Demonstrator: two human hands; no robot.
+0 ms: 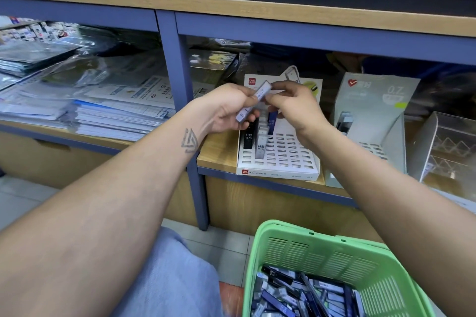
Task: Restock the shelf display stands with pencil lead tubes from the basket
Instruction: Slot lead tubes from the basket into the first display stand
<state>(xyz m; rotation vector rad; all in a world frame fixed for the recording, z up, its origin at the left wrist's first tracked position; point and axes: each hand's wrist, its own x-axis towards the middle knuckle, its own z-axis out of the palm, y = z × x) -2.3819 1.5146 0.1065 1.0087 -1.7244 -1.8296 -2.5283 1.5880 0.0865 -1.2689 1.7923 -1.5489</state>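
Note:
My left hand (226, 108) grips a few pale lead tubes (253, 101) above the white slotted display stand (279, 159) on the shelf. My right hand (291, 103) pinches the upper end of the top tube between thumb and fingers. Three tubes marked HB 0.5 stand in the stand's left slots (260, 145); most slots are bare. The green basket (319, 252) sits at the lower right, holding several loose lead tubes (296, 293).
A grey 0.7 display stand (371, 121) stands to the right of the white one, then a clear acrylic rack (445, 147). Stacks of paper and plastic sleeves (85, 100) fill the left shelf bay. A blue upright post (177, 85) divides the bays.

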